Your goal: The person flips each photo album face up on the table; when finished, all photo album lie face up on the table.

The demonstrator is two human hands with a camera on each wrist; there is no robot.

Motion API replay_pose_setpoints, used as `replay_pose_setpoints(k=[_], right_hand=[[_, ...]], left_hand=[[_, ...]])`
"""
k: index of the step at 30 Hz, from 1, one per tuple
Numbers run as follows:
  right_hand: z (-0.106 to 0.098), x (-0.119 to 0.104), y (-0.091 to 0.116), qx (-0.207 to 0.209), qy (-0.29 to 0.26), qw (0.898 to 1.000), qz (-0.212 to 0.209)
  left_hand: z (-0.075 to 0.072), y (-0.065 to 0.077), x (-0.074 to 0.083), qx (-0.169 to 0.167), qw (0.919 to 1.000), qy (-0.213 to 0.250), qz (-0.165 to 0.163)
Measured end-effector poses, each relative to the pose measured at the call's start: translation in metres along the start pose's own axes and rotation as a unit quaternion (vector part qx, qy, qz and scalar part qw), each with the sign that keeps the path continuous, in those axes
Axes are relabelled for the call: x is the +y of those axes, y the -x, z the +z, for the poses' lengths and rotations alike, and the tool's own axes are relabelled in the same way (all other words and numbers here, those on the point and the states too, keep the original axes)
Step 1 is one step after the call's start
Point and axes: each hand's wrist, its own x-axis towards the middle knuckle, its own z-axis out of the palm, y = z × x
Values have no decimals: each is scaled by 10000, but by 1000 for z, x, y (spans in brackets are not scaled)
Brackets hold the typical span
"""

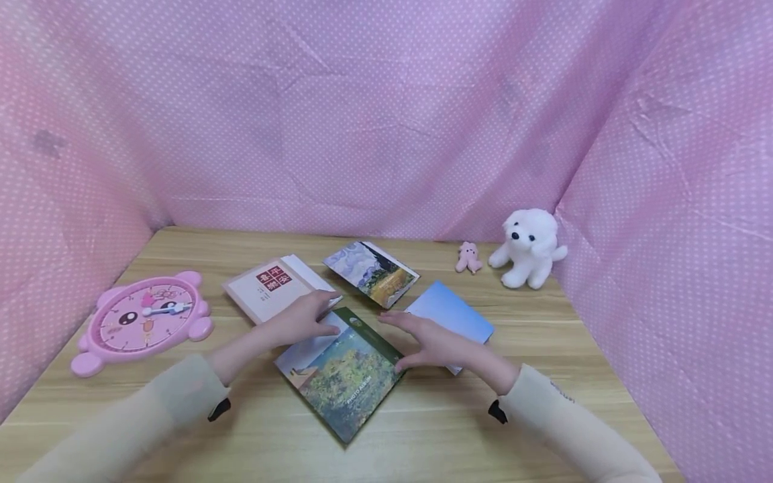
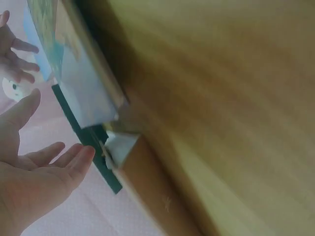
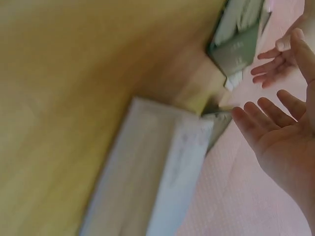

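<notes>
Both hands hover over a photo album [image 1: 356, 382] with a flowery painted cover and a dark green spine strip, lying askew at the table's middle. My left hand [image 1: 298, 318] is above its upper left corner, thumb and fingers spread, overlapping a cream album [image 1: 256, 292] with a red square of characters. On the other side, my right hand [image 1: 431, 341] has its fingers extended and its thumb at the album's right corner, partly covering a blue album [image 1: 455, 312]. In the right wrist view the right palm [image 3: 290, 152] holds nothing; the left palm [image 2: 39, 187] is likewise bare.
Behind the hands lies another album [image 1: 374, 275] with a painted landscape cover. A pink toy clock [image 1: 147, 318] is at the left. A white plush dog [image 1: 528, 248] and a small pink plush [image 1: 468, 258] sit at the back right. Pink dotted cloth [image 1: 362, 134] walls the wooden table [image 1: 435, 436].
</notes>
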Motion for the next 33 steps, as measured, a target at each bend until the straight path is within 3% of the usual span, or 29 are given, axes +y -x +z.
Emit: replay_pose_setpoints(k=[13, 22, 33], right_hand=[[26, 3, 6, -599, 179, 9970, 456], [26, 4, 6, -562, 109, 9971, 511], [22, 5, 4, -447, 144, 9986, 229]], left_hand=[[13, 10, 0, -228, 9994, 127, -205], [16, 8, -4, -254, 9991, 65, -327], [13, 6, -1, -76, 9996, 67, -277]])
